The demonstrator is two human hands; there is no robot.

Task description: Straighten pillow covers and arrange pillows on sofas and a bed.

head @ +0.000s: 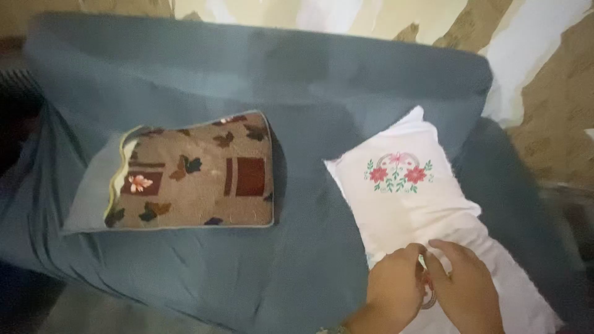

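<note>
A white pillow (414,198) with red and green flower embroidery lies at the right of a blue-grey sofa (309,80). My left hand (396,287) and my right hand (464,287) meet at the pillow's near end, fingers pinched together on its white cover. A small object between the fingers is too blurred to name. At the sofa's left lies a brown patterned cushion (198,173) with leaf and butterfly shapes, half inside a blue-grey cover (90,192) with a yellow-edged opening.
The sofa's backrest runs along the top and its right arm (526,204) curves beside the white pillow. Behind it is a wall (544,80) with peeling beige and white patches. A dark area (18,124) sits at far left.
</note>
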